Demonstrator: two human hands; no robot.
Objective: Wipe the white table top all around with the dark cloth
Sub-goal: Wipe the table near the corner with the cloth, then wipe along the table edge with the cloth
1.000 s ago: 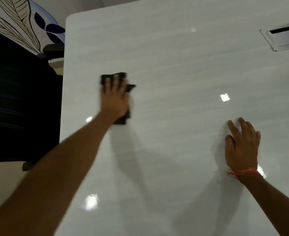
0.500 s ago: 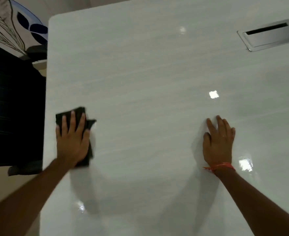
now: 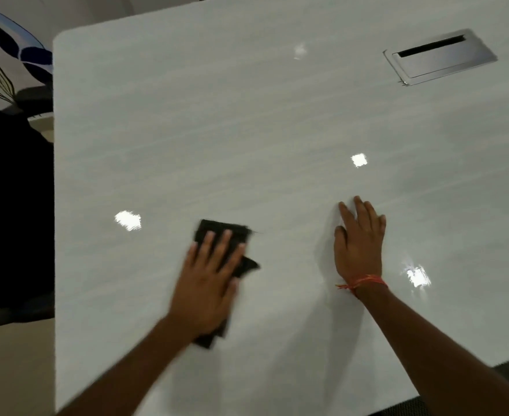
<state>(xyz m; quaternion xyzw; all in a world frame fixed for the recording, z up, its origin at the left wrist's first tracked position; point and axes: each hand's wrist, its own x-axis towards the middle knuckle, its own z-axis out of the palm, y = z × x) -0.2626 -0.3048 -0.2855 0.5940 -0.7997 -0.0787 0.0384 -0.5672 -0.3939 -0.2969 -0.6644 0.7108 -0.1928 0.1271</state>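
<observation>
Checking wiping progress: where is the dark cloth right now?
In the head view, the dark cloth lies flat under the left hand on the near-centre of the white table top, left of the right hand.

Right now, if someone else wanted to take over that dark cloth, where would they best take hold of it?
Probably the far edge of the cloth, coming from the far side of the table. The left hand lies flat over its middle, fingers straight, so only that edge and a corner to the right show. It lies flat on the glossy top, so pinching up the edge suits it.
</observation>
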